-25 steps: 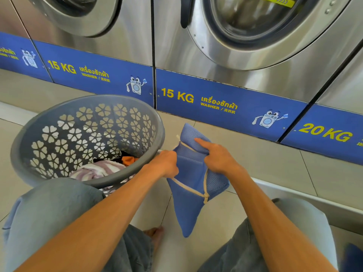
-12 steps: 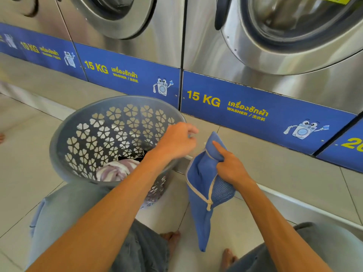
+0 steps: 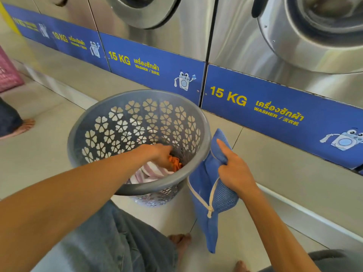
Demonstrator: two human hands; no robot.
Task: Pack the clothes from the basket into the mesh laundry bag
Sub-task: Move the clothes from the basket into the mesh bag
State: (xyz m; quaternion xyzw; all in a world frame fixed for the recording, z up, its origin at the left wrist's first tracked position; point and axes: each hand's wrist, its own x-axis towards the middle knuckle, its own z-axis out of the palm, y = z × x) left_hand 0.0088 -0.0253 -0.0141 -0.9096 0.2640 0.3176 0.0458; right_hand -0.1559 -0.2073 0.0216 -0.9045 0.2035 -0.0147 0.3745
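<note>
A grey plastic basket (image 3: 92, 122) with flower-shaped holes stands on the floor in front of me. Inside lie an orange garment (image 3: 175, 162) and a pink-and-white striped cloth (image 3: 152, 172). My left hand (image 3: 159, 154) is down in the basket, fingers closed on the orange garment. To the right of the basket hangs a blue mesh laundry bag (image 3: 206, 193) with a white drawstring. My right hand (image 3: 234, 171) grips it by its upper edge, index finger stretched out along the mesh.
Steel washing machines with blue 15 KG panels (image 3: 155, 61) line the wall behind a raised tiled step. A pink crate (image 3: 7, 73) sits at the far left, with another person's bare foot (image 3: 21, 127) below it. My knees and bare feet are at the bottom.
My left hand let go of the bag, rose over the basket rim and went down onto the orange garment. The right hand kept hold of the bag. The camera turned left.
</note>
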